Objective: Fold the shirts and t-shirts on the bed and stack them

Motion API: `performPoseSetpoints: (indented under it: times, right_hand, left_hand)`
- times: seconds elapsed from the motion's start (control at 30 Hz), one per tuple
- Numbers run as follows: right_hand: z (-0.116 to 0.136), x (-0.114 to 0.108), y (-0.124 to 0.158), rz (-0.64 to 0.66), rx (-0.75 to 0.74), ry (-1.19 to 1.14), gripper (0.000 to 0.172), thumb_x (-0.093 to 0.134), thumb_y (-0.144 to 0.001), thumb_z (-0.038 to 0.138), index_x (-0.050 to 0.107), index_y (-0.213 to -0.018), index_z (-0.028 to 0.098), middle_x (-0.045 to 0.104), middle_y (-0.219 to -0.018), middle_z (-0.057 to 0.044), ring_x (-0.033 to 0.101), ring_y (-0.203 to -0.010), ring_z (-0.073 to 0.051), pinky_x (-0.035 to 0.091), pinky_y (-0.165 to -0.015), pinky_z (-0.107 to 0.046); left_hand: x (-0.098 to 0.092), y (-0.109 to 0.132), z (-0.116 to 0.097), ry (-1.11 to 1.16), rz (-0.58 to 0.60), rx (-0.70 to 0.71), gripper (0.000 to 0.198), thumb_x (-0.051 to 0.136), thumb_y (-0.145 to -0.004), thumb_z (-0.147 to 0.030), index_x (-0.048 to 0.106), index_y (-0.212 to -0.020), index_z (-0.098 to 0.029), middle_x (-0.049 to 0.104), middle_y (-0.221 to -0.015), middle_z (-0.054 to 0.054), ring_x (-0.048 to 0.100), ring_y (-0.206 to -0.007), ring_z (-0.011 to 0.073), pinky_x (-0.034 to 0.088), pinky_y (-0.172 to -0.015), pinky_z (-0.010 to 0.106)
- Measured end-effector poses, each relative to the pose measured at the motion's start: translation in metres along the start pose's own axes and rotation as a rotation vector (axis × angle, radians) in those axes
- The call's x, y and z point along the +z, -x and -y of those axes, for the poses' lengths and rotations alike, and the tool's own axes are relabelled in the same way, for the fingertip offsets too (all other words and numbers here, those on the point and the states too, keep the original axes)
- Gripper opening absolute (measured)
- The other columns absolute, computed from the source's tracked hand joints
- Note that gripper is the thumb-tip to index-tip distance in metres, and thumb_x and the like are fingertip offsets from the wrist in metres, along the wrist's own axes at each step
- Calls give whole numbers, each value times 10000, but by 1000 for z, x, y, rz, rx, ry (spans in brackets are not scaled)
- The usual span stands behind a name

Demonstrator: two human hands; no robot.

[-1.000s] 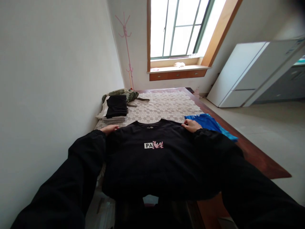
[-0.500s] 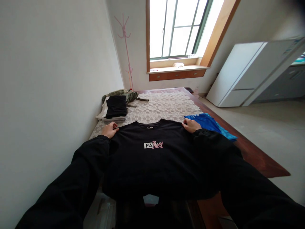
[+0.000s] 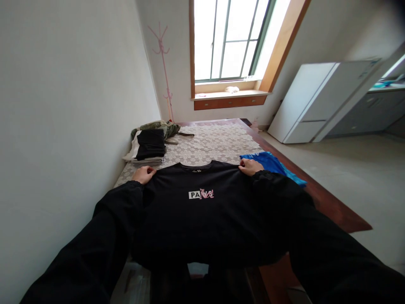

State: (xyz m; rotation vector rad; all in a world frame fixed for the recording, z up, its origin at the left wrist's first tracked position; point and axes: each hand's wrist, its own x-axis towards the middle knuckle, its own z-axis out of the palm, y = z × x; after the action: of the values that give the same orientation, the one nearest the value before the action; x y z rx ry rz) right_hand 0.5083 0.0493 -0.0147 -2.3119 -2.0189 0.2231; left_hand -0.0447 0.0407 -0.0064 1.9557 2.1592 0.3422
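Observation:
A black T-shirt (image 3: 196, 223) is spread out in front of me, its neckline pointing away and a "PAWS" print with a pink figure on its chest. My left hand (image 3: 144, 174) pinches the shirt at its left shoulder. At the opposite shoulder, my right hand (image 3: 251, 166) grips the cloth between thumb and fingers. Just beyond my right hand lies a blue folded garment (image 3: 274, 165). The shirt's lower part hangs toward me in shadow, and my dark sleeves cover its sides.
A patterned tablecloth (image 3: 209, 141) covers the wooden table (image 3: 341, 209). Folded clothes (image 3: 151, 143) are stacked at the left by the wall, with a green bag (image 3: 169, 128) behind. Farther back stand a pink coat rack (image 3: 164, 67) and a white refrigerator (image 3: 311, 97).
The view has shifted slightly, so the room's contents appear a little more to the left. Both hands keep their hold on the T-shirt, which stays stretched between them.

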Motion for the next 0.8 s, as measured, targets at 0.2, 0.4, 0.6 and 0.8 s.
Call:
performPoseSetpoints:
  times: [0.2, 0.4, 0.6, 0.8]
  right_hand:
    - [7, -1, -21, 53, -68, -2, 362, 554, -927, 511, 750, -986, 213, 759, -1082, -124, 695, -1015, -270, 508, -829, -328]
    - [19, -1, -35, 84, -172, -5, 271, 621, -901, 457, 740, -906, 214, 767, -997, -82, 699, -943, -221, 501, -781, -267]
    - [27, -2, -40, 57, -237, -8, 247, 609, -925, 420, 736, -947, 209, 762, -959, -64, 690, -897, -201, 472, -757, -252]
    - [19, 3, -29, -16, -216, 17, 280, 514, -990, 432, 691, -1101, 245, 755, -979, -68, 690, -932, -232, 465, -774, -293]
  left_hand:
    - [-1, -24, -14, -46, 115, -4, 457, 587, -833, -649, 779, -884, -236, 793, -978, 111, 722, -993, 310, 515, -782, 303]
    - [12, -39, -45, -26, 154, 80, 452, 579, -834, -667, 777, -848, -261, 788, -993, 93, 715, -973, 301, 501, -769, 305]
    - [32, -55, -83, 18, 142, 185, 294, 637, -870, -495, 765, -902, -232, 780, -949, 58, 701, -954, 246, 498, -781, 267]
    - [43, -45, -97, 21, 20, 209, 241, 580, -943, -379, 702, -1109, -254, 745, -1160, 81, 669, -1093, 272, 487, -903, 337]
